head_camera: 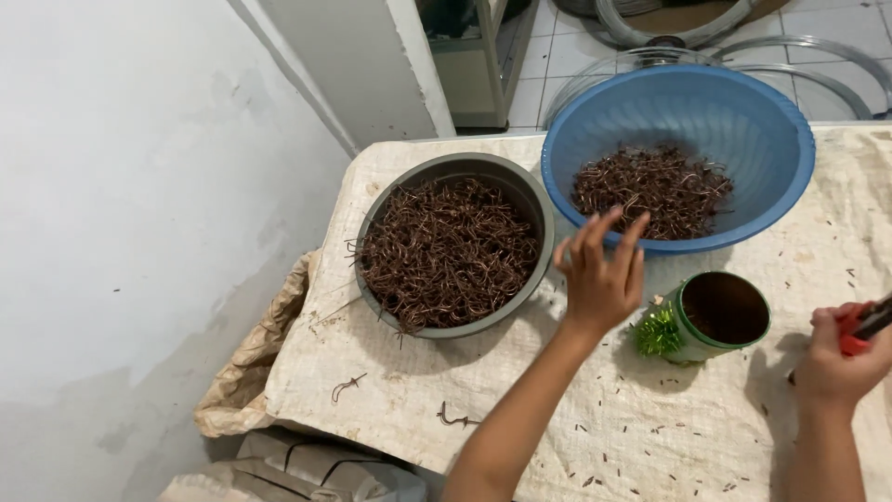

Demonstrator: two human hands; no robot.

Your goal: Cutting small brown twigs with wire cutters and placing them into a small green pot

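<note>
Left hand [602, 279] open-fingered near blue bowl [780, 149] rim, right hand [841, 358] with closed grip on red-handled tool [864, 327].

The grey bowl [452, 244] and the blue bowl [678, 153] stand almost touching, so no hand passes between them at the back of the desk [520, 409]. The left hand [602, 274] hovers at the narrow gap where both rims meet. The green can [711, 318] blocks the way between the two hands, just in front of the blue bowl. The right hand [841, 358] holds a red tool [862, 325] near the desk's right end. The near strip of desk, in front of the grey bowl, lies open apart from two wire scraps [348, 386]. The wall [121, 232] closes the left side.
</note>
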